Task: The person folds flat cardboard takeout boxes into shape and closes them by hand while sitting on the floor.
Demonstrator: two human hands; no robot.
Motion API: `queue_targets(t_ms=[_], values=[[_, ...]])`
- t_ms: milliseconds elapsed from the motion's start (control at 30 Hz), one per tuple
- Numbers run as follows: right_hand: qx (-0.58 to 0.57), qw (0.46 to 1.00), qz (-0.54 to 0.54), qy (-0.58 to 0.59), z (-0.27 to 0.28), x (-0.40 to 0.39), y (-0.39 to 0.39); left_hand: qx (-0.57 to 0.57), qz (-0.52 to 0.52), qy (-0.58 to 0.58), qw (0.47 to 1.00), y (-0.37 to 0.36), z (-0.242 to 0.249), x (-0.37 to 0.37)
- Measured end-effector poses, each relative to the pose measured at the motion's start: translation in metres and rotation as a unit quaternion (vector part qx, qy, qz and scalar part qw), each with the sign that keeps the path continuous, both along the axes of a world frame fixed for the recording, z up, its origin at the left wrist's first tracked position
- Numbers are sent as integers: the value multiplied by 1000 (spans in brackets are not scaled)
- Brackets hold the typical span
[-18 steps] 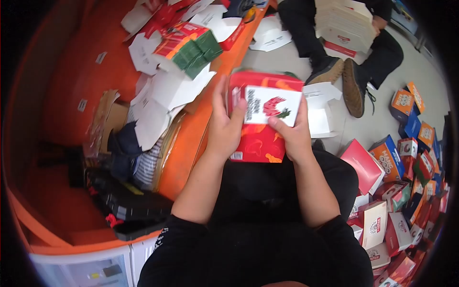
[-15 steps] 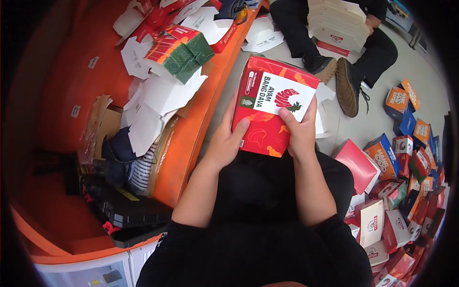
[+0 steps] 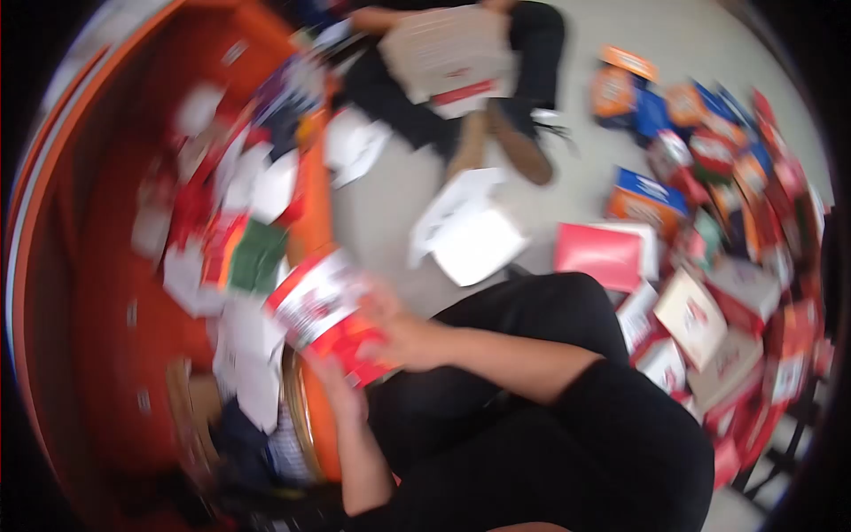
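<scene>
A red and white printed food box [image 3: 321, 312], blurred by motion, sits between both hands beside the orange shelf edge. My left hand [image 3: 344, 395] holds its lower end from below, with the fingers partly hidden by the box. My right hand [image 3: 403, 332] grips the side to the right, its fingers smeared. Just beyond the box lies a stack of green and red cartons [image 3: 253, 255]. White unfolded card pieces [image 3: 248, 350] lie on the shelf near my left hand.
An orange shelf unit [image 3: 115, 293] runs along the left. On the floor to the right is a heap of boxes, including a pink-red one [image 3: 598, 255]. White card sheets [image 3: 479, 244] lie ahead. Another person [image 3: 545, 53] sits opposite with a stack of flat cartons [image 3: 448, 53].
The view has turned, and the box has moved left toward the shelf in both hands. It is now tilted, and my right arm reaches across my body.
</scene>
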State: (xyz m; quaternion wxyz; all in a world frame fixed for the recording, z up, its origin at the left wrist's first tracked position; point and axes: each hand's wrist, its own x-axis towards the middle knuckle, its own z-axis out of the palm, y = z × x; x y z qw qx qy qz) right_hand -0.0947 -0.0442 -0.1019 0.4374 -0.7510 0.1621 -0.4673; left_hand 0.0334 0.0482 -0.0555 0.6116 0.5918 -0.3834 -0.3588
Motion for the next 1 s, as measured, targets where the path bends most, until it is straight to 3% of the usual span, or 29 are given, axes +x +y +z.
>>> queue_targets(t_ms=[33, 67, 100, 167, 233, 267, 300, 367, 433, 567, 600, 633, 667, 700, 733, 767, 800, 833, 867, 900, 933, 967, 1000], values=[[7, 997, 74, 32, 17, -10, 10, -27, -21, 48, 998, 6, -2, 7], [-33, 997, 54, 37, 18, -11, 22, -48, -7, 45, 998, 9, -3, 3], [45, 995, 69, 53, 25, -15, 32, -34, 28, 53, 998, 16, -8, 8], [186, 976, 54, -98, 27, -20, 39, -14, 3, 145, 989, 25, 0, -19], [166, 981, 10, -101, 41, -40, 34, 5, -20, 122, 992, 23, 30, -56], [162, 980, 9, -112, 46, -57, 31, -28, -51, 167, 984, 21, 35, -55], [126, 985, 8, -114, 45, -72, 25, -129, -109, 236, 957, 8, 29, -44], [76, 995, 8, -64, 46, -99, 30, -140, -119, 239, 954, 4, 60, -57], [83, 995, -11, -58, 59, -127, 60, -132, -79, 218, 964, -3, 51, -72], [28, 981, -175, -79, 52, -155, 98, -176, -56, 184, 965, 1, 57, -136], [22, 974, -218, -54, 54, -172, 100, -138, -254, 282, 915, 2, 51, -135], [19, 970, -238, -48, 47, -191, 96, -71, -332, 250, 907, 6, 52, -141], [100, 964, -237, -62, 59, -220, 101, -93, -333, 98, 933, 11, 44, -155], [186, 937, -247, -164, 60, -240, 97, 96, -365, 11, 926, 12, 25, -146], [208, 914, -244, -250, 58, -268, 90, 153, -562, -157, 798, 9, 22, -138], [310, 861, -364, -174, 60, -306, 89, 110, -647, -203, 726, 7, -9, -130], [213, 835, -401, -311, 95, -327, 116, 140, -620, -231, 737, 11, -23, -124], [171, 815, -428, -352, 78, -370, 118, 171, -592, -256, 745, 16, -38, -119], [142, 766, -411, -474, 78, -406, 129, 198, -511, -228, 805, 15, -61, -103], [99, 714, -473, -507, 107, -422, 158, 224, -426, -197, 854, 13, -92, -76], [-13, 704, -525, -477, 88, -473, 172, 166, -358, -135, 909, 15, -145, -33], [-66, 634, -569, -519, 94, -492, 195, 153, -160, -74, 972, 18, -152, -29], [-69, 575, -637, -508, 100, -503, 217, 108, -113, -31, 987, 25, -132, -37]])
